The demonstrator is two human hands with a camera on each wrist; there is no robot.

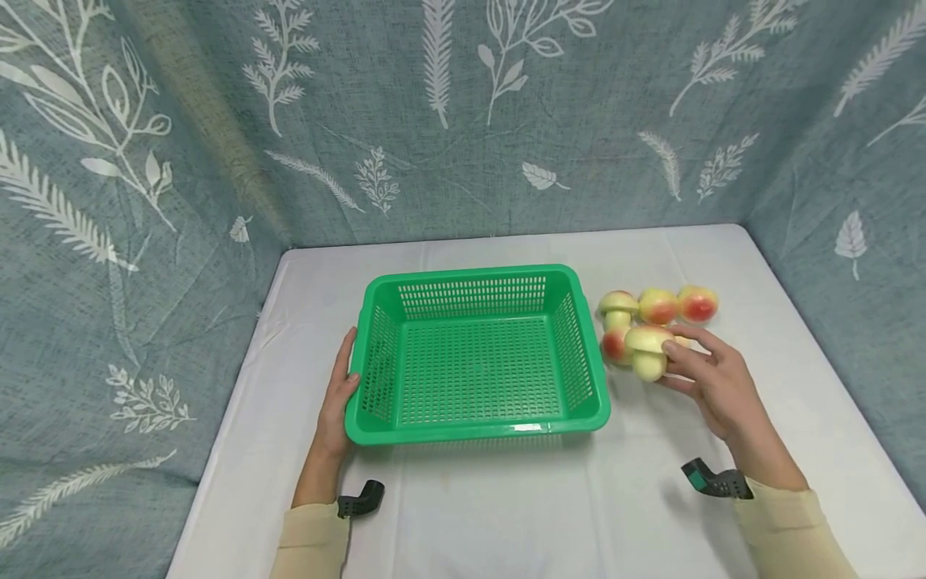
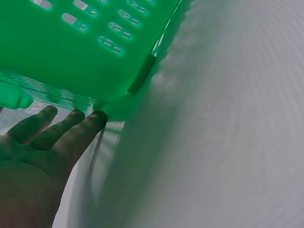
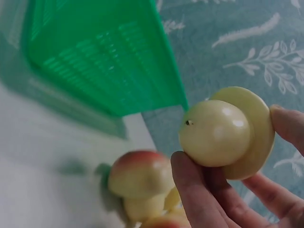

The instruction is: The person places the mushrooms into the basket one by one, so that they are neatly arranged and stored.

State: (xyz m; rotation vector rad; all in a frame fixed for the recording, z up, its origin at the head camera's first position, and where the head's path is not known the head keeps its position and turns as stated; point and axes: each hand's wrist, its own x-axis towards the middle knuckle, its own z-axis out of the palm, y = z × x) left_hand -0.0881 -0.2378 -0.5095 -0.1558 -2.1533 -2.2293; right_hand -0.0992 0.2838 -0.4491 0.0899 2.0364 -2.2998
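Observation:
A green plastic basket (image 1: 477, 435) with slotted walls stands on the table. My left hand (image 1: 338, 410) lies along its left side, fingers fairly straight and touching the outer wall; in the left wrist view these fingers (image 2: 71, 133) reach under the rim. To the basket's right, my right hand (image 1: 712, 378) pinches a pale yellow artificial mushroom (image 3: 218, 135) between thumb and fingers, above the table. Around it lie several more yellow-and-red mushrooms, among them one with its stem showing (image 1: 618, 303), and others (image 1: 658, 307) (image 1: 698, 304). The held mushroom and hand partly hide some.
A white cloth (image 1: 492, 515) covers the table. Blue-grey leaf-print curtains (image 1: 470, 177) hang behind it and on both sides. Each wrist wears a small black device, one on the left (image 1: 361, 499) and one on the right (image 1: 716, 481).

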